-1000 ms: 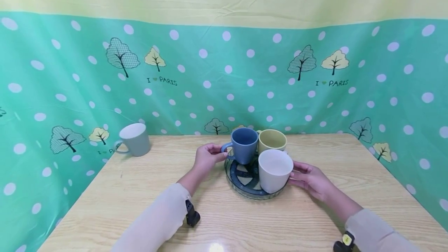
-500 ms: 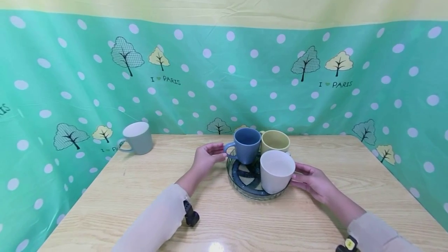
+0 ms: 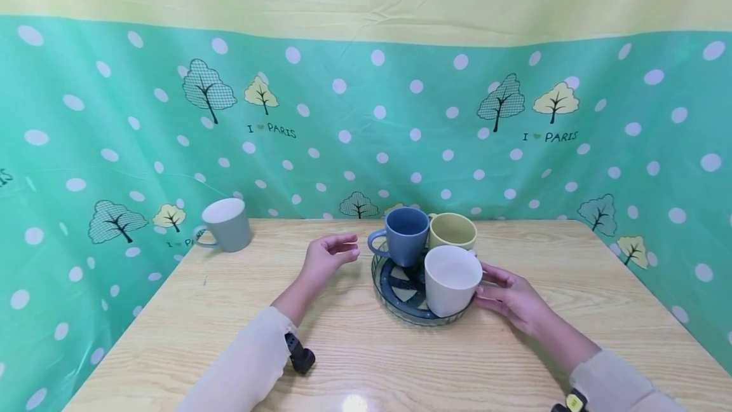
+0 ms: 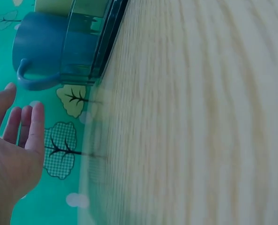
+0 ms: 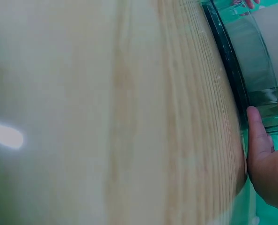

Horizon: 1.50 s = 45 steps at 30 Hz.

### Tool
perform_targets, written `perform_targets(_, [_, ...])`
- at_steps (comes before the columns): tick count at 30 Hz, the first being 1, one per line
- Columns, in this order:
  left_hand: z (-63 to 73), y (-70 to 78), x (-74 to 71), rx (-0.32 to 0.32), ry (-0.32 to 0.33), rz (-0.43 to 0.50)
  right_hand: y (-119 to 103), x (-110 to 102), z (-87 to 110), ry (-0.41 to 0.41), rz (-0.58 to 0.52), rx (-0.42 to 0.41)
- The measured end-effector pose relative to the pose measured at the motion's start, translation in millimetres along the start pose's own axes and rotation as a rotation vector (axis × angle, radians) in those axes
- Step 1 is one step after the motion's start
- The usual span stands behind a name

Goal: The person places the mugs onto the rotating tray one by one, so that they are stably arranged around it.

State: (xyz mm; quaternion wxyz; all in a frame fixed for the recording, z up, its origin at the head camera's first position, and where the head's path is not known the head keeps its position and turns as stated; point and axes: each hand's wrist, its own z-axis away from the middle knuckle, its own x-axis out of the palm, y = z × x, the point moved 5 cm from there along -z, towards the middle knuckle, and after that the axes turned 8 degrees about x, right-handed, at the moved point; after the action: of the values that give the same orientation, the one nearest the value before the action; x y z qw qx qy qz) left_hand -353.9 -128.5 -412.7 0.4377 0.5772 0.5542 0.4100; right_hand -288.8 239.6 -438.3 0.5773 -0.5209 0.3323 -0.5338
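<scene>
A round clear tray with a dark base (image 3: 394,297) stands on the table and holds three mugs. The blue mug (image 3: 406,240) is at the back left, its handle facing left; behind it to the right is the yellow mug (image 3: 453,231), and the white mug (image 3: 452,281) is at the front right. My left hand (image 3: 320,264) hovers just left of the blue mug's handle, fingers relaxed and holding nothing. At the tray's right side, beside the white mug, my right hand (image 3: 517,302) has extended fingers touching the clear wall (image 5: 265,96).
A grey mug (image 3: 227,226) stands alone at the table's back left corner, handle to the left. The wooden table (image 3: 366,361) ends at a green polka-dot curtain (image 3: 320,145) behind and on both sides.
My left hand has let go of the blue mug's handle and drawn back to the left. The right hand stays at the tray's side, and the mugs keep their places on the tray.
</scene>
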Motion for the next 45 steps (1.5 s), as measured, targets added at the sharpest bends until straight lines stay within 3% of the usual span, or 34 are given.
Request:
perform_targets(13, [12.2,12.8,-6.2,0.046,-0.036,-0.137,0.8,-0.4,2.3,0.014,-0.018,0.007])
perform_targets(19, [18.9,18.5,-8.1,0.085,-0.058,-0.113,0.6,1.3,3.0,0.018,-0.013,0.010])
perform_targets(26, [24.5,20.9,-16.5,0.070,-0.061,-0.086,0.2,3.6,3.0,0.021,-0.005,0.018])
perform_targets(32, [28.7,24.3,-22.0,0.100,-0.084,-0.036,2.7,2.1,2.3,0.039,0.008,0.034])
perform_targets(45, [37.3,31.7,-36.1,0.083,-0.041,-0.055,3.4,0.4,1.6,0.044,0.009,0.025])
